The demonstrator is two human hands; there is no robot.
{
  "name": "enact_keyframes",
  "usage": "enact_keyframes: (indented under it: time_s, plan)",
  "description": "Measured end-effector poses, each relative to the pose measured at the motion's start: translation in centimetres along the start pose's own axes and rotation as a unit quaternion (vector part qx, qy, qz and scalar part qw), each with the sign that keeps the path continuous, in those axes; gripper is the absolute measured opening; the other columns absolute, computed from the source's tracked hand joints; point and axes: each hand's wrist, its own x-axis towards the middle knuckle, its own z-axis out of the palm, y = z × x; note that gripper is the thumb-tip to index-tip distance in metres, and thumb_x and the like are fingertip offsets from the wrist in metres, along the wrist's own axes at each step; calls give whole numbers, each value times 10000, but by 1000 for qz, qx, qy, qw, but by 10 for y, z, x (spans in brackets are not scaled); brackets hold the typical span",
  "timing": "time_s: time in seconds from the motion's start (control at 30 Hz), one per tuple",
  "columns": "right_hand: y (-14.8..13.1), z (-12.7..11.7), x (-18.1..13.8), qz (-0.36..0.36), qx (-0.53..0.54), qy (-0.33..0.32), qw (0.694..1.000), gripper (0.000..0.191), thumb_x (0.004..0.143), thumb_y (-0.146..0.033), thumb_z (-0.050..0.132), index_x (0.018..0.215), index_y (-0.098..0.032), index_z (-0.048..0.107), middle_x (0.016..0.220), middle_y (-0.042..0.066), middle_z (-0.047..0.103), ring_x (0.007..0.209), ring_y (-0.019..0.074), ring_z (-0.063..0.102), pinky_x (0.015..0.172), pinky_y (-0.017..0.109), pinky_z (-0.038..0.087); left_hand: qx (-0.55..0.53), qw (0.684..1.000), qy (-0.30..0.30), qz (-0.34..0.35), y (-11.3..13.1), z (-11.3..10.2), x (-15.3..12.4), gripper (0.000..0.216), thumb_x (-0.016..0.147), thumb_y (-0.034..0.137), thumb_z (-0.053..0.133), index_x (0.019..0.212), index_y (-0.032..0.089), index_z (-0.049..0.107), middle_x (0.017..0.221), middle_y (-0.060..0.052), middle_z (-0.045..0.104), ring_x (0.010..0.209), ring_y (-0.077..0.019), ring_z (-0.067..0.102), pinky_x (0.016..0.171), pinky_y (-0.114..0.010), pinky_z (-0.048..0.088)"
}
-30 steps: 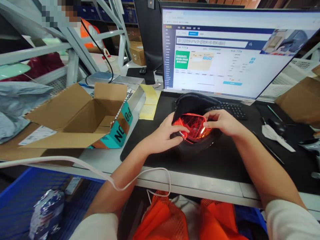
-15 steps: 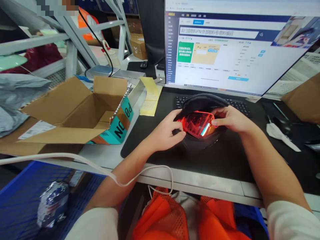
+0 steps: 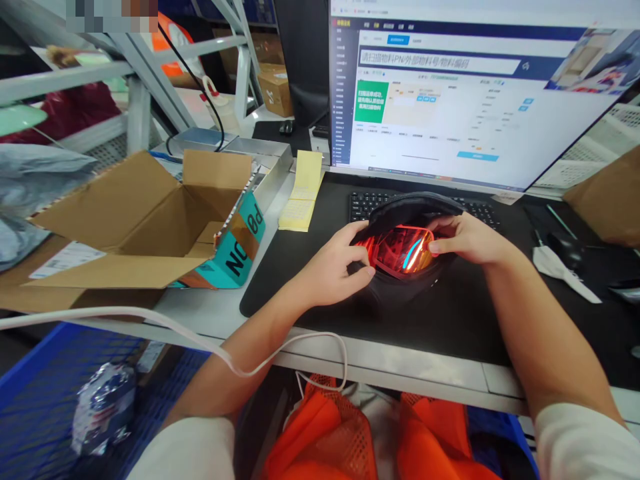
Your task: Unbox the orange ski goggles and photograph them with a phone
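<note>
Between my hands is a black case, its flap raised, with red mirrored goggles inside it. My left hand is closed around the left edge of the case and goggles, thumb towards the lens. On the opposite side my right hand grips the case rim, its thumb at the right edge of the lens. Part of the goggles is hidden by the case and my fingers. The case rests on or just over a black desk mat; I cannot tell which.
An opened cardboard box stands left, beside yellow sticky notes. Behind the case are a keyboard and a monitor. A white cable crosses my left forearm. A wrapped packet lies in a blue crate.
The goggles and case have shifted slightly to the right, and the reflection on the lens differs. Both hands keep their hold.
</note>
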Motion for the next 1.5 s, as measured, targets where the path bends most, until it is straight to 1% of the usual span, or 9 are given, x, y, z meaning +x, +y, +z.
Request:
enact_keyframes:
  time_s: [0.27, 0.53, 0.67, 0.9, 1.03, 1.13, 1.3, 1.4, 1.5]
  plan:
    - [-12, 28, -4, -38, -104, 68, 992, 463, 711, -617, 893, 935, -215, 842, 896, 70, 810, 822, 270, 734, 805, 405, 592, 39, 999, 25, -15, -1, -1, 1, 139, 935, 254, 587, 879, 205, 705, 1531, -154, 522, 1517, -333, 474, 1241, -518, 443]
    - [-36, 99, -11, -169, -356, 107, 913, 226, 921, -359, 745, 1079, -212, 814, 1044, 123, 812, 1037, 312, 733, 1034, 485, 519, 62, 993, 96, -10, 1, -7, 4, 345, 966, 244, 579, 1279, 216, 721, 1631, -135, 464, 1538, -313, 457, 1310, -530, 366]
    - [-33, 72, -14, -189, -327, 36, 925, 283, 976, -338, 634, 1165, -219, 809, 1156, 121, 798, 1069, 282, 739, 1013, 450, 565, 59, 995, 42, -68, -6, -6, 6, 575, 985, 353, 580, 1554, 273, 573, 1589, -121, 529, 1544, -332, 445, 1328, -582, 308]
    - [-20, -1, -18, -115, -299, 14, 947, 468, 790, -300, 799, 1257, -303, 815, 1465, 67, 701, 1525, 354, 493, 1266, 568, 404, -1, 993, -54, -107, -18, -20, 18, 988, 820, 247, 645, 1725, 249, 249, 1795, -113, 244, 1664, -346, 244, 1345, -583, 243]
    - [-25, 5, -23, -51, -329, -24, 943, 576, 751, -324, 864, 1322, -320, 786, 1505, 98, 672, 1630, 442, 285, 1268, 808, 132, -54, 993, -72, -76, -31, -30, 38, 1094, 701, 233, 659, 1721, 247, 265, 1774, -96, 306, 1616, -351, 361, 1301, -539, 364]
    - [-33, 20, -26, -53, -349, -30, 935, 445, 773, -366, 869, 1210, -288, 829, 1404, 134, 732, 1531, 466, 456, 1227, 861, 40, -80, 992, -46, -84, -34, -36, 51, 1043, 687, 259, 663, 1686, 251, 364, 1718, -101, 422, 1494, -344, 535, 1199, -491, 506]
    - [-40, 33, -25, -107, -263, -17, 959, 324, 857, -472, 780, 1112, -276, 822, 1178, 60, 818, 1140, 308, 745, 1266, 651, 308, 40, 995, 19, -92, -11, -30, 53, 648, 884, 497, 677, 1467, 217, 635, 1571, -150, 559, 1487, -374, 511, 1273, -578, 389]
    - [-39, 32, -20, -121, -178, 48, 975, 300, 866, -478, 740, 1044, -243, 796, 1067, 55, 817, 989, 259, 749, 1037, 471, 541, 144, 988, 48, -14, 8, -15, 45, 762, 852, 653, 771, 1452, 205, 634, 1760, -174, 247, 1660, -436, 167, 1343, -629, 199]
    - [-37, 28, -16, -107, -77, 88, 987, 296, 817, -468, 768, 964, -214, 734, 908, 42, 782, 823, 212, 706, 796, 372, 565, 210, 978, 11, 9, 19, -3, 40, 980, 793, 667, 849, 1598, 242, 487, 1816, -156, -36, 1675, -473, -22, 1337, -687, 122]
